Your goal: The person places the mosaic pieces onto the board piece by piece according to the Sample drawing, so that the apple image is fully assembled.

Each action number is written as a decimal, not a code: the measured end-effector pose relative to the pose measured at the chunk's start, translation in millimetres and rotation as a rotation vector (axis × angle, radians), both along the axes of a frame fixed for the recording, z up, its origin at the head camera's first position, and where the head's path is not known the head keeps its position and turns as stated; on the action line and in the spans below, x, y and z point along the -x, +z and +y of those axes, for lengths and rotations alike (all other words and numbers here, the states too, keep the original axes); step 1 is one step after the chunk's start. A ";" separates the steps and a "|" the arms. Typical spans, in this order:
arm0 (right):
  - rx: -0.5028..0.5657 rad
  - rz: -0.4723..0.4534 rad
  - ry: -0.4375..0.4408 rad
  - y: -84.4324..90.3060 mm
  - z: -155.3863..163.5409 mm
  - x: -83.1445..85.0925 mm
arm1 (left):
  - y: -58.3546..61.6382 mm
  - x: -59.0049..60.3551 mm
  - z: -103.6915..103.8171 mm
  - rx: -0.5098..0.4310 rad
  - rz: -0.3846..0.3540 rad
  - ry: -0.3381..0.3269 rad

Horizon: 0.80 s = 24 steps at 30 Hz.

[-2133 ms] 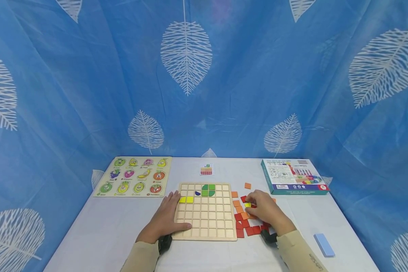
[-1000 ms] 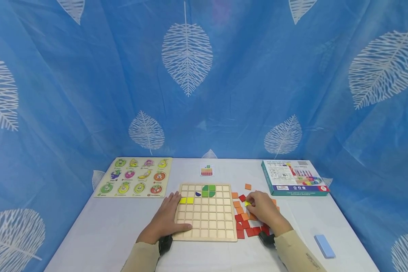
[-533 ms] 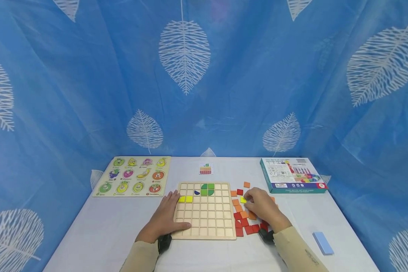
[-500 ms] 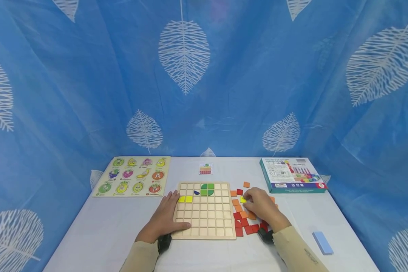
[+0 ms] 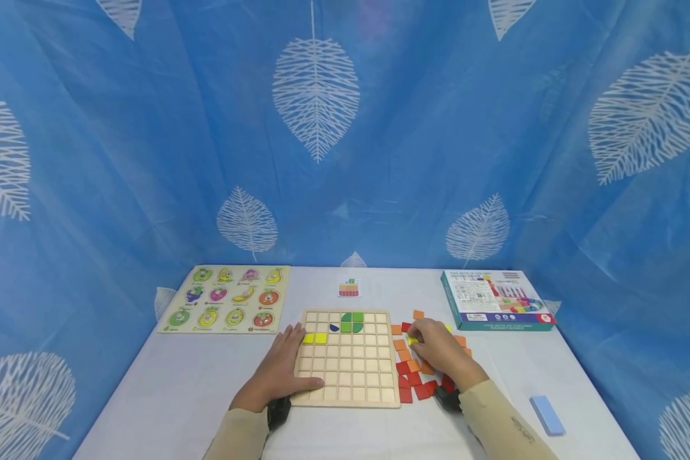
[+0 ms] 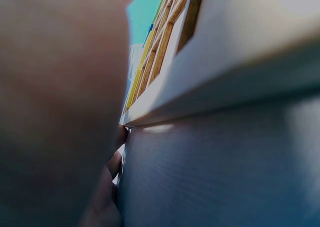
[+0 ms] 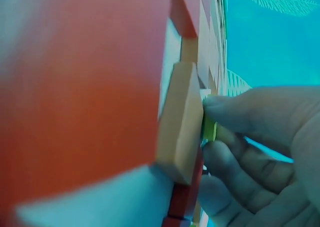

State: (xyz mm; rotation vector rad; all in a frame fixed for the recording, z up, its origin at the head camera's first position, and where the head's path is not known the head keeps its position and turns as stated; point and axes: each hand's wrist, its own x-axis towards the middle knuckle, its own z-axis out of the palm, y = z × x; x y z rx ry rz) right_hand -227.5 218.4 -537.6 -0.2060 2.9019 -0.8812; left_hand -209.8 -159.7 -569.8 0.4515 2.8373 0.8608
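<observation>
Two yellow squares: are lying side by side in the wooden grid board, third row from the far edge, at the left end.
Left hand: is lying wide; fingers are running along the board's left edge, thumb is reaching over the near-left cells.
Right hand: is holding narrow, thumb and fingers pinching a yellow tile.
Yellow tile: is sitting in the fingertips right of the board, among the loose pieces; cannot tell whether it is touching the surface.
Green pieces: four are forming a block in the two far rows, some with rounded corners.
Blue piece: is occupying a cell just left of the green block, second row.
Red tiles: are scattering right of the board, mostly on the near side, some overlapping.
Orange tiles: are mixing with the red, several close to the board's right edge.
Picture card: is lying beyond the board's far edge.
Fruit board: is lying far left, showing cartoon fruit.
Printed box: is resting far right.
Light-blue block: is lying near right, well apart from the tiles.
Backdrop: blue cloth with white leaves is hanging behind.
</observation>
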 end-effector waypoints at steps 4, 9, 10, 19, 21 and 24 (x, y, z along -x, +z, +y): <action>0.020 0.006 -0.008 4.2 1.4 -1.9 | -0.8 -0.2 0.6 0.025 -0.002 0.000; 0.047 0.053 0.022 10.7 -1.0 0.1 | -0.4 -0.5 1.1 0.029 0.013 -0.004; 0.046 0.066 0.033 11.1 -2.4 1.4 | -0.2 -0.4 1.0 0.028 0.014 -0.003; 0.093 0.130 0.113 10.9 -24.4 8.4 | 3.2 -2.4 2.2 0.006 0.007 -0.005; 0.102 0.138 0.131 11.8 -31.1 9.3 | 4.2 -3.0 2.3 0.008 0.003 -0.002; 0.127 0.137 0.166 14.0 -41.0 9.7 | 4.3 -3.8 2.3 -0.011 0.012 -0.002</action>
